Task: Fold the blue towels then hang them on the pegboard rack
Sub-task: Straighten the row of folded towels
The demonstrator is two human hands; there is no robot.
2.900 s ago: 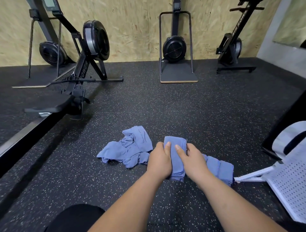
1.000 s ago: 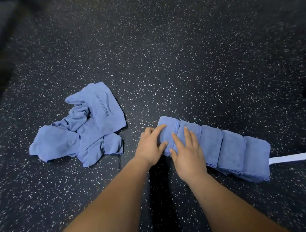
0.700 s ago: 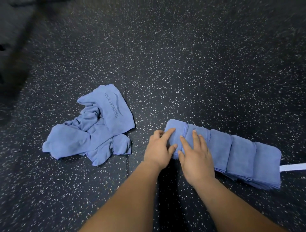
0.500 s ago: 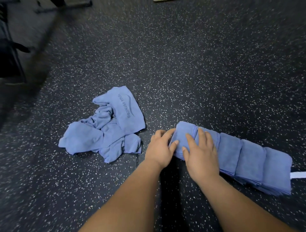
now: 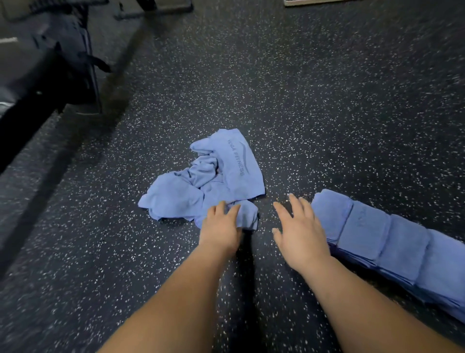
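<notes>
A crumpled blue towel (image 5: pixel 208 181) with grey lettering lies on the dark speckled floor in the middle of the view. My left hand (image 5: pixel 221 226) reaches onto its near corner, fingers fairly straight and resting on the cloth. A row of several folded blue towels (image 5: pixel 387 239) stretches to the lower right. My right hand (image 5: pixel 299 231) hovers with spread fingers over the bare floor just left of that row, holding nothing. The pegboard rack is out of view.
The black rail and frame of a rowing machine (image 5: pixel 47 75) run along the upper left. A board's edge (image 5: pixel 314 2) shows at the top. Speckled rubber floor (image 5: pixel 327 100) stretches beyond the towels.
Both hands left the end of the folded row and moved left. My left hand now lies on the crumpled towel; my right hand is off the row. The view swung left.
</notes>
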